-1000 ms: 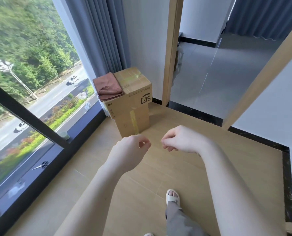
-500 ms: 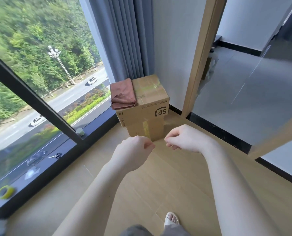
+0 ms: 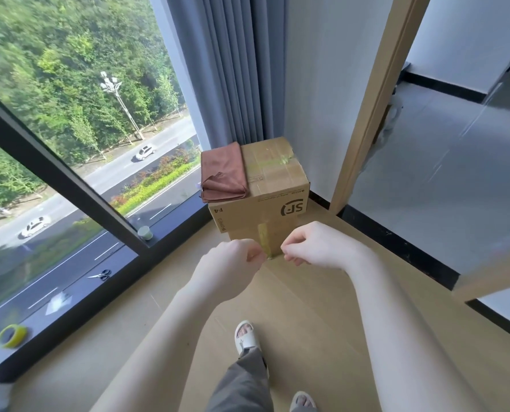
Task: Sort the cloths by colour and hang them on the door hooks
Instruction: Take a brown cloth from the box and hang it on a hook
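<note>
A folded brown cloth (image 3: 222, 173) lies lengthwise, near to far, on the left of a cardboard box (image 3: 277, 176), just beyond two empty hands with curled fingers; the left hand (image 3: 230, 263) is nearer it than the right hand (image 3: 310, 248).

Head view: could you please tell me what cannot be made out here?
- Door hooks: outside the head view's edges.
- Brown cloth: folded on the box; how many pieces is hidden by the folds.
- Left hand, right hand: backs face the camera, hiding whether the curled fingers hold anything.
</note>
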A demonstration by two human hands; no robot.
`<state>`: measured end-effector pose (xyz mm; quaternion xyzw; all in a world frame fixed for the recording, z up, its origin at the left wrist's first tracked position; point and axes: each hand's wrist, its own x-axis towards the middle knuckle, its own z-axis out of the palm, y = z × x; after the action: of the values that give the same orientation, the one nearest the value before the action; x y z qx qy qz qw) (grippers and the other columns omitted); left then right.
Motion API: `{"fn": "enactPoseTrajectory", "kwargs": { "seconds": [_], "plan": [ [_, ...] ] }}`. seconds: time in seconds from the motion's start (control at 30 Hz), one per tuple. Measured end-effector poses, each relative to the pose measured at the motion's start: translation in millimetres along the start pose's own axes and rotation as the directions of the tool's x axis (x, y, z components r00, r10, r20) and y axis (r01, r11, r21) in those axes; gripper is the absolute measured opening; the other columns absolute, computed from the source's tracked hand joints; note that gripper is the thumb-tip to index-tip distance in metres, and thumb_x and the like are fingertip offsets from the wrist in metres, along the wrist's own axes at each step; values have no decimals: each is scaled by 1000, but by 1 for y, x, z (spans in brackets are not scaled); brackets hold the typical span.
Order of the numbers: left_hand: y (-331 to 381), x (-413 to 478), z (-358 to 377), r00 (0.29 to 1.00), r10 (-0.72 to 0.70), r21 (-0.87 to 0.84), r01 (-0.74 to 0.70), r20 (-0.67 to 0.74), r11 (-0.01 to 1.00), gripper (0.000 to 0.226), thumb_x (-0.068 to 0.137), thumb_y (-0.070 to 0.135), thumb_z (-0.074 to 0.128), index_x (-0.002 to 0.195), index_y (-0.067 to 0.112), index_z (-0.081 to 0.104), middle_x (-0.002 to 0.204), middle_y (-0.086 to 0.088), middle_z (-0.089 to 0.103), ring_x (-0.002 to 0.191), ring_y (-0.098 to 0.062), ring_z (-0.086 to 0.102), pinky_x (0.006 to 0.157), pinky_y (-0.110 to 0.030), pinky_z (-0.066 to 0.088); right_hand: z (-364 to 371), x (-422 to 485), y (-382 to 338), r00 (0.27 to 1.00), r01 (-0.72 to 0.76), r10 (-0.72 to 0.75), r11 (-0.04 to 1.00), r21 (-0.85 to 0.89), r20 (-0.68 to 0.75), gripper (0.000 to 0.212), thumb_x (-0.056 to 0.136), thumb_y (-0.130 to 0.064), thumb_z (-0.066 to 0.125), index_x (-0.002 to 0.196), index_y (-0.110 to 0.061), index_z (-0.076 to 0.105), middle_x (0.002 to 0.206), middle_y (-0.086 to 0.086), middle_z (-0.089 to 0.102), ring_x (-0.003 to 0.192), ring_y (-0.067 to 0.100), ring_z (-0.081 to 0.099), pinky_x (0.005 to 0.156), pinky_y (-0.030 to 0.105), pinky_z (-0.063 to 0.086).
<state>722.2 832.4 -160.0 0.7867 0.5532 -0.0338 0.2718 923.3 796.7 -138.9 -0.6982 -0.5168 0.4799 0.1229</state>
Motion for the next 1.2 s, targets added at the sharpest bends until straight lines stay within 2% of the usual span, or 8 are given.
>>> {"fn": "enactPoseTrajectory", "kwargs": {
  "seconds": [0.2, 0.33, 0.53, 0.63, 0.7, 1.2],
  "plan": [
    [-20, 56, -21, 999, 32, 0, -32, 39, 999, 25, 99, 51, 46, 109, 38, 65, 106, 13, 70, 98, -23, 63, 88, -38, 55, -16, 47, -28, 999, -43, 42, 999, -30, -17, 17, 96, -27, 57, 100, -25, 74, 95, -10, 77, 92, 7, 72, 95, 34, 57],
    [-45, 96, -49, 998, 31, -29, -29, 53, 999, 25, 99, 50, 46, 113, 39, 65, 110, 11, 70, 100, -23, 63, 90, -37, 54, -24, 88, -60, 998, -60, 59, 997, -46, -25, 18, 97, -29, 56, 102, -28, 73, 97, -10, 77, 92, 5, 72, 87, 26, 53],
    [-97, 147, -89, 998, 1, -27, 1, 55, 1000, 26, 99, 52, 48, 116, 43, 65, 114, 13, 68, 100, -19, 63, 87, -33, 53, -22, 145, -102, 997, -73, 72, 997, -26, -34, 16, 97, -29, 57, 100, -28, 73, 97, -14, 76, 89, 2, 72, 75, 22, 50],
    [-111, 164, -99, 998, 3, -46, 0, 63, 999, 25, 99, 52, 48, 115, 43, 65, 114, 12, 68, 97, -19, 62, 83, -33, 51, -18, 168, -116, 996, -84, 83, 996, -35, -23, 16, 96, -30, 58, 99, -29, 73, 96, -10, 78, 93, 9, 73, 84, 27, 54],
    [-119, 173, -103, 998, -1, -71, 6, 68, 997, 25, 99, 51, 48, 115, 42, 65, 114, 12, 68, 98, -20, 62, 86, -34, 52, -16, 181, -123, 995, -98, 98, 994, -51, -9, 15, 94, -31, 59, 98, -29, 73, 95, -7, 79, 95, 13, 73, 91, 32, 55],
    [-143, 255, -134, 999, -31, -118, 35, 39, 992, 22, 101, 46, 47, 112, 39, 65, 110, 10, 67, 102, -23, 62, 87, -36, 52, -40, 289, -170, 992, -79, 88, 992, -98, 87, 18, 96, -26, 58, 105, -26, 73, 97, -9, 77, 88, 7, 74, 95, 33, 57]
  ]
}}
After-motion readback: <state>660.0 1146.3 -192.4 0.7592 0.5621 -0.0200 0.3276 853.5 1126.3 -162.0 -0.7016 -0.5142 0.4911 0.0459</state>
